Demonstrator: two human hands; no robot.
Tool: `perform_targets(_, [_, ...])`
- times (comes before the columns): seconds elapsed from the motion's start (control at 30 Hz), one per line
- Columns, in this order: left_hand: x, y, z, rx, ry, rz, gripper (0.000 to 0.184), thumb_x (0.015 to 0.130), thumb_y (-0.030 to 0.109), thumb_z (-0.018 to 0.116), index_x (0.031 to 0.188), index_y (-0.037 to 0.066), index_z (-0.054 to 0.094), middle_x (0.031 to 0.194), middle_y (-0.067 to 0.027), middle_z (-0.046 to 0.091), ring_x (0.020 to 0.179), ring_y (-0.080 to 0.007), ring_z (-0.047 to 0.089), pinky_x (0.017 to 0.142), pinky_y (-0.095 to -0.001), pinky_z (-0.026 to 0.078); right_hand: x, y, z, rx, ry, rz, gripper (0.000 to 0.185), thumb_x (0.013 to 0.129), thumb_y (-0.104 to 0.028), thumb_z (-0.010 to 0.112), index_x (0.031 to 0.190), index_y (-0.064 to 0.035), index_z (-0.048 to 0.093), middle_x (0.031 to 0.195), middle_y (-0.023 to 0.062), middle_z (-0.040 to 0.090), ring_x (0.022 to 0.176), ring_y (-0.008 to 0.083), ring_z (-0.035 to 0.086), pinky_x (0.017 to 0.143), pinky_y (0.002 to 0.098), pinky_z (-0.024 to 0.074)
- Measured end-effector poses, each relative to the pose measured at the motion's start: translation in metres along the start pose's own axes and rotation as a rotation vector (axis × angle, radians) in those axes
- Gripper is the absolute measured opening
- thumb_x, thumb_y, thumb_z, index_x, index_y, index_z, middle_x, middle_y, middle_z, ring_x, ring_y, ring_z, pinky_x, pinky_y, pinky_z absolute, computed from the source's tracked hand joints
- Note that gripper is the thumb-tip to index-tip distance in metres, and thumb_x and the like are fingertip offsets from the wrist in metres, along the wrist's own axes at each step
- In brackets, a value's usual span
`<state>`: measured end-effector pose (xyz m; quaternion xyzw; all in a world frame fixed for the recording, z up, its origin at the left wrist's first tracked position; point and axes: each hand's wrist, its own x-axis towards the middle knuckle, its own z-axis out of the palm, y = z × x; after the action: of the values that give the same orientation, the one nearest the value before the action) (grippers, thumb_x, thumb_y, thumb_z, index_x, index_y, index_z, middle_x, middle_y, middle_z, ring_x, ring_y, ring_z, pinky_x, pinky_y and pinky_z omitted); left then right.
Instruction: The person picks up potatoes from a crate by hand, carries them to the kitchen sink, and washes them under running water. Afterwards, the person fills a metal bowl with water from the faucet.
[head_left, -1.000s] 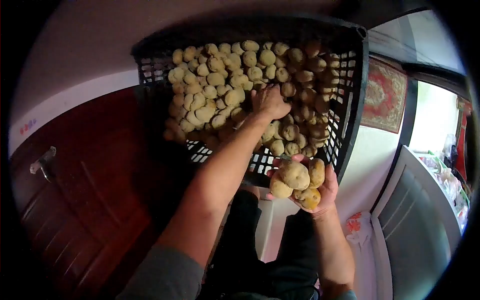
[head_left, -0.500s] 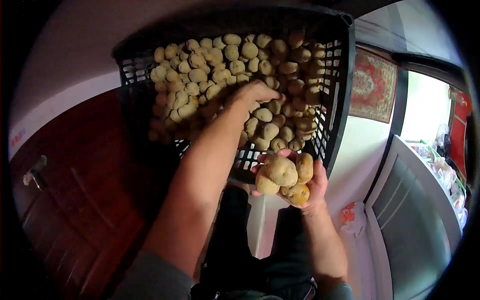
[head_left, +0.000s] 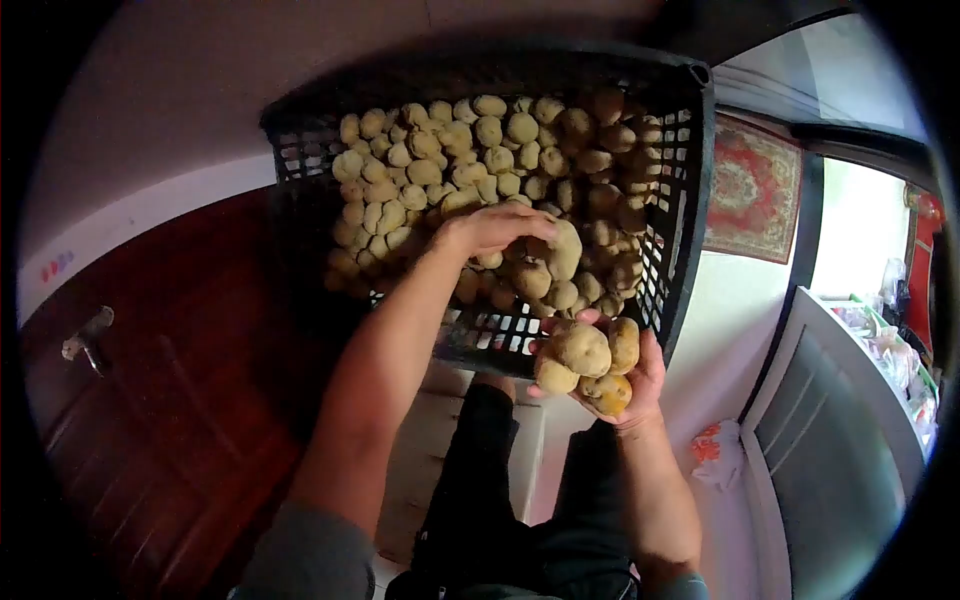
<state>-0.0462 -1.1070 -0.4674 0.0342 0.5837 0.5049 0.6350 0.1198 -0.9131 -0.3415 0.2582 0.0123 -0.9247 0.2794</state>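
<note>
My left hand (head_left: 497, 230) is over the potatoes in the black crate (head_left: 701, 190), palm down, its fingers closed round a pale potato (head_left: 565, 251). Another potato (head_left: 530, 279) lies just under that hand; whether it is also gripped is hidden. Palm up at the crate's near edge, my right hand (head_left: 648, 387) holds several potatoes (head_left: 581, 350), one of them yellower (head_left: 608, 393) and near the wrist. Many more potatoes (head_left: 425, 172) fill the crate, darker in the shade at its right.
A dark red door (head_left: 200, 400) with a metal handle (head_left: 90, 340) is at the left. To the right are a red patterned rug (head_left: 752, 188), a grey panel with a white frame (head_left: 830, 450) and a red and white bag (head_left: 717, 452). My legs are below the crate.
My left hand has drawn back from deeper among the potatoes toward the crate's near side, a pale potato now in its fingers. My right hand still holds its potatoes. The view has shifted slightly.
</note>
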Motion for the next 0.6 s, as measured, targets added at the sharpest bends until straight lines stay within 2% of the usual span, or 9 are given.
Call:
perform_targets(0.07, [-0.017,-0.01,-0.012,-0.384,0.071,-0.049,0.049,0.087,0.029,0.053,0.125,-0.001,0.05,0.12,-0.0074,0.057,0.111,-0.0175,0.052,0.096,-0.0311,0.039,0.001,0.0,0.0,0.0,-0.032,-0.006,0.068,0.08,-0.066,0.047,0.129,-0.018,0.044,0.139,0.0221,0.032,0.124,0.0454,0.035,0.091,0.071,0.0313])
perform_targets(0.1, [-0.024,-0.015,-0.013,-0.378,0.074,-0.054,0.049,0.087,0.029,0.053,0.125,-0.001,0.05,0.12,-0.0074,0.057,0.111,-0.0175,0.052,0.096,-0.0311,0.039,0.001,0.0,0.0,-0.006,-0.054,-0.009,0.068,0.08,-0.066,0.047,0.129,-0.0181,0.044,0.139,0.022,0.031,0.124,0.0455,0.035,0.09,0.0712,0.0311])
perform_targets(0.3, [-0.064,-0.019,0.003,-0.9,0.11,0.362,0.065,0.081,0.031,0.059,0.132,-0.003,0.039,0.133,-0.0142,0.045,0.124,-0.0288,0.042,0.103,-0.047,0.033,0.0,0.0,-0.002,0.002,-0.047,0.001,0.069,0.079,-0.065,0.05,0.129,-0.0178,0.043,0.139,0.0229,0.031,0.124,0.0452,0.035,0.091,0.0708,0.0309])
perform_targets(0.37, [-0.069,-0.015,0.015,-1.005,0.149,0.371,0.068,0.077,0.033,0.057,0.132,-0.003,0.039,0.132,-0.0186,0.045,0.121,-0.033,0.044,0.098,-0.049,0.037,-0.001,0.001,-0.002,0.016,-0.02,0.003,0.07,0.079,-0.065,0.05,0.129,-0.0176,0.043,0.139,0.0228,0.032,0.125,0.045,0.035,0.091,0.071,0.0304])
perform_targets(0.43, [-0.075,0.008,0.028,-1.169,0.013,0.442,0.071,0.076,0.036,0.054,0.132,-0.004,0.038,0.131,-0.0215,0.044,0.119,-0.0363,0.044,0.094,-0.0489,0.04,-0.002,0.0,-0.003,0.001,-0.008,0.004,0.07,0.079,-0.066,0.05,0.129,-0.0176,0.043,0.138,0.0228,0.032,0.125,0.0451,0.035,0.091,0.0714,0.0304])
perform_targets(0.47, [-0.077,0.021,0.039,-1.196,0.094,0.417,0.062,0.079,0.039,0.05,0.124,-0.002,0.043,0.12,-0.0203,0.05,0.109,-0.0354,0.05,0.082,-0.046,0.045,-0.002,0.001,-0.005,0.0,-0.001,0.003,0.07,0.079,-0.066,0.05,0.129,-0.0176,0.043,0.138,0.0228,0.032,0.124,0.0452,0.035,0.091,0.0715,0.0303])
perform_targets(0.5, [-0.075,0.018,0.042,-1.197,0.094,0.417,0.062,0.079,0.039,0.05,0.124,-0.002,0.043,0.12,-0.0203,0.05,0.109,-0.0354,0.05,0.082,-0.046,0.045,-0.002,0.001,-0.005,-0.002,0.007,0.001,0.07,0.079,-0.066,0.049,0.129,-0.0176,0.043,0.138,0.0229,0.033,0.124,0.0453,0.036,0.091,0.0717,0.0302])
perform_targets(0.57, [-0.07,0.011,0.045,-1.149,-0.029,0.492,0.049,0.082,0.039,0.048,0.113,0.0,0.048,0.106,-0.0168,0.052,0.095,-0.0308,0.052,0.065,-0.0413,0.046,-0.001,0.0,-0.002,-0.01,-0.002,0.0,0.07,0.079,-0.066,0.049,0.129,-0.0175,0.043,0.138,0.0229,0.032,0.124,0.0453,0.036,0.091,0.0718,0.0302])
perform_targets(0.6, [-0.075,0.032,0.058,-1.1,0.201,0.408,0.038,0.085,0.039,0.045,0.097,0.004,0.049,0.085,-0.013,0.052,0.072,-0.025,0.051,0.051,-0.0347,0.04,0.0,0.0,0.0,-0.018,-0.011,-0.001,0.07,0.079,-0.066,0.049,0.129,-0.0175,0.043,0.138,0.023,0.032,0.124,0.0454,0.036,0.091,0.0719,0.0302])
